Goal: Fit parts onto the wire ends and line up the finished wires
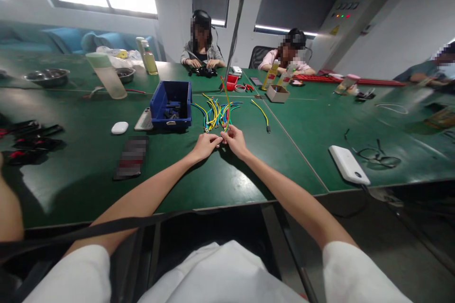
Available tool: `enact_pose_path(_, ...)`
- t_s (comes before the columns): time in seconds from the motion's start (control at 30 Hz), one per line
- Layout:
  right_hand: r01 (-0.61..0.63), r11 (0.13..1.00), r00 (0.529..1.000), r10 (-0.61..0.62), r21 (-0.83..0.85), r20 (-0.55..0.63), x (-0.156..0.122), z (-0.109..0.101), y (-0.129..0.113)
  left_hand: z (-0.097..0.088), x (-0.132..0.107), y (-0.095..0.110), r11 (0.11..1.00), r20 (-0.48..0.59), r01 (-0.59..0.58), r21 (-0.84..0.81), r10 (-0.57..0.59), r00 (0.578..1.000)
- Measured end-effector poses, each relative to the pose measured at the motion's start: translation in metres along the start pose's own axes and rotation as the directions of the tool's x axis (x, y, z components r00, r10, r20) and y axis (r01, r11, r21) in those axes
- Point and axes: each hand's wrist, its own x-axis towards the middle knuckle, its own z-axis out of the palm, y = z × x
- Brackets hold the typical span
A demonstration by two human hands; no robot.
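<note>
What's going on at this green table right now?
A person at the green table has both hands together in front of them. The left hand and right hand pinch the lower end of a yellow-green wire, which arcs up and away. Just beyond lies a loose pile of coloured wires beside a blue bin. At the far side sit a person in grey and a person in pink.
</note>
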Motion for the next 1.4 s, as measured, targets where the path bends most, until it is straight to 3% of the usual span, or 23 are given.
enact_pose_path(0.13, 0.018, 1.000, 1.000, -0.018, -0.017, 0.024, -0.004, -0.006, -0.005, 0.003, -0.003, 0.002, 1.000, 0.027, -0.010, -0.015, 0.010, 1.000)
enact_pose_path(0.33, 0.042, 0.989, 0.999, -0.046, -0.140, -0.026, 0.002, -0.026, -0.014, 0.003, -0.007, 0.002, 0.998, -0.032, -0.062, -0.017, 0.062, 0.998)
enact_pose_path(0.53, 0.071, 0.959, 0.994, -0.091, -0.276, -0.060, 0.019, -0.048, -0.014, -0.004, -0.006, 0.002, 0.967, -0.051, -0.179, 0.182, 0.191, 0.980)
enact_pose_path(0.7, 0.103, 0.899, 0.967, -0.191, -0.426, -0.169, 0.025, -0.054, 0.003, -0.012, -0.005, -0.009, 0.886, -0.089, -0.153, 0.437, 0.212, 0.973)
enact_pose_path(0.83, 0.107, 0.877, 0.964, -0.207, -0.468, -0.169, 0.030, -0.063, 0.011, -0.021, 0.001, -0.018, 0.823, -0.208, -0.138, 0.552, 0.296, 0.932)
enact_pose_path(0.93, 0.048, 0.845, 0.967, -0.174, -0.533, -0.188, 0.033, -0.072, 0.012, -0.031, 0.005, -0.021, 0.781, -0.318, -0.124, 0.612, 0.386, 0.866)
enact_pose_path(1.07, -0.030, 0.801, 0.958, -0.149, -0.599, -0.246, 0.038, -0.084, 0.015, -0.046, 0.009, -0.025, 0.757, -0.473, -0.021, 0.653, 0.429, 0.770)
enact_pose_path(1.17, -0.077, 0.776, 0.952, -0.130, -0.626, -0.278, 0.042, -0.093, 0.017, -0.058, 0.012, -0.029, 0.745, -0.557, 0.116, 0.657, 0.376, 0.740)
enact_pose_path(1.23, -0.106, 0.758, 0.947, -0.120, -0.644, -0.297, 0.044, -0.098, 0.018, -0.064, 0.013, -0.032, 0.727, -0.583, 0.195, 0.658, 0.328, 0.744)
enact_pose_path(1.4, -0.192, 0.682, 0.943, -0.071, -0.706, -0.325, 0.046, -0.108, 0.014, -0.072, 0.016, -0.036, 0.662, -0.539, 0.328, 0.674, 0.137, 0.831)
